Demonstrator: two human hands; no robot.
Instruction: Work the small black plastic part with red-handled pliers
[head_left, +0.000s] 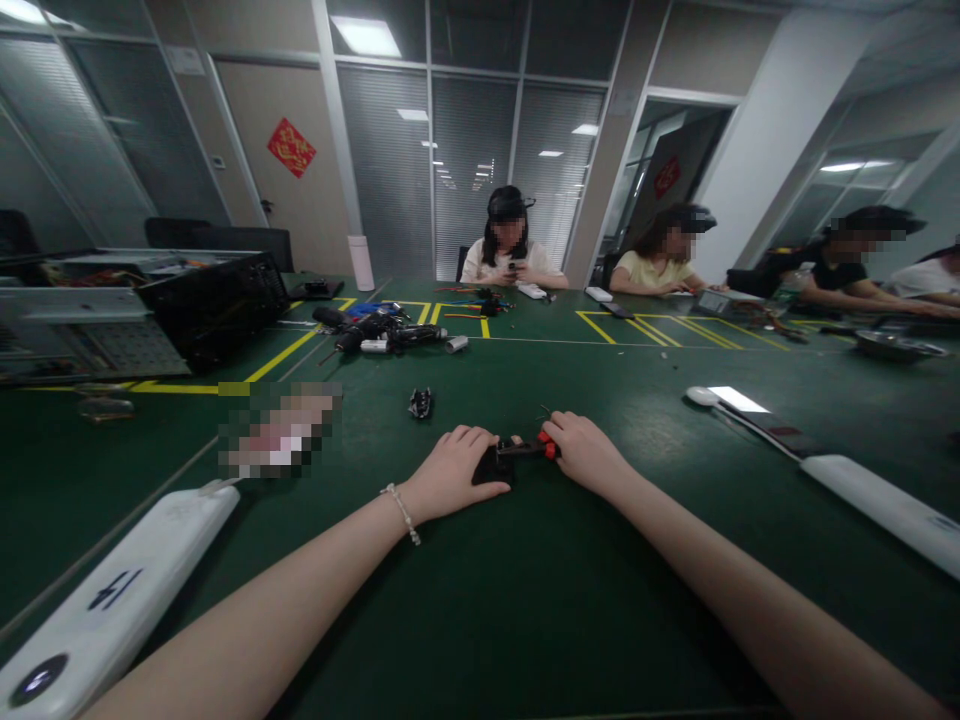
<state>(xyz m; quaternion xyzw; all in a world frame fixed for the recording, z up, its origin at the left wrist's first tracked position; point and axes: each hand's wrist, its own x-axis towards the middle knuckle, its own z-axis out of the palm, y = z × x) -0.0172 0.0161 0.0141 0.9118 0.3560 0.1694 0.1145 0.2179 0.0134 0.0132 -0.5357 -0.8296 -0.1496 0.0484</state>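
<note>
My left hand, with a bead bracelet on its wrist, lies curled over a small black part on the green table. My right hand is closed in a pinch on a small tool with a red handle, whose dark tip reaches toward the black part. The two hands sit close together at the table's middle. A small black component lies a little beyond my left hand, untouched.
A white power bank lies near left, another white device at right beside a phone. A black computer case stands far left. Tools and cables lie further back. Several people sit across the table.
</note>
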